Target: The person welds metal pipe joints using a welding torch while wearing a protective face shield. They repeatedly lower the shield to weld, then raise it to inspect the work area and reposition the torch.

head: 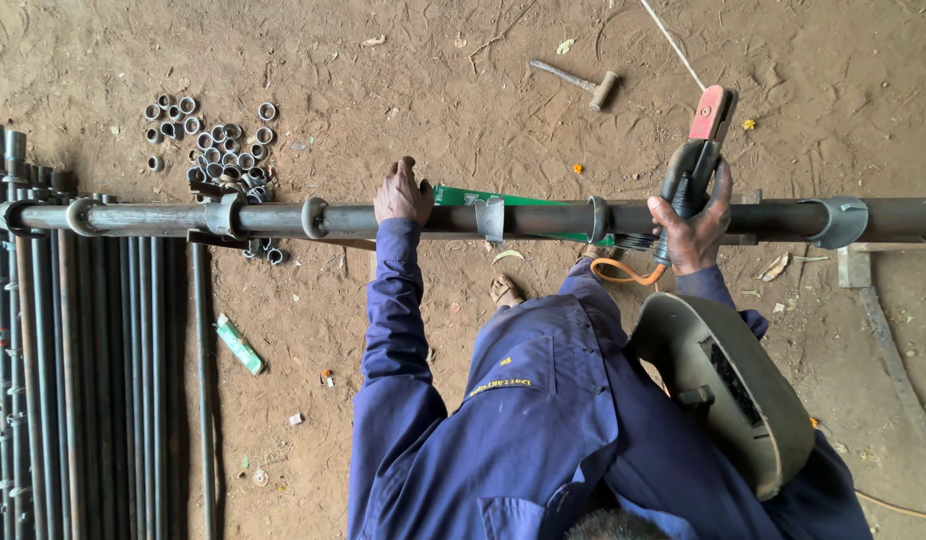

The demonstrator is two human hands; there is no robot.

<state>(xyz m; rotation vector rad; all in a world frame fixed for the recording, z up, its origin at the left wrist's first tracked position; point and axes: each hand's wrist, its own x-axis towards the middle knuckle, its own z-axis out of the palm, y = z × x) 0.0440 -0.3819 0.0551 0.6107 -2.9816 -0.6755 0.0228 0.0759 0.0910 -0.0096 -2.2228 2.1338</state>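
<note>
While the left hand (403,196) is gripping the long steel pipe (543,219), fingers wrapped over it, the right hand (695,225) is clamping the electrode holder (695,160) beside a fitted ring (599,218); loose rings (218,145) are lying unused on the floor.

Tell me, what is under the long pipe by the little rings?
Under the long pipe lie some small metal rings on the dirt ground. The pipe covers whatever lies right beneath it.
</note>
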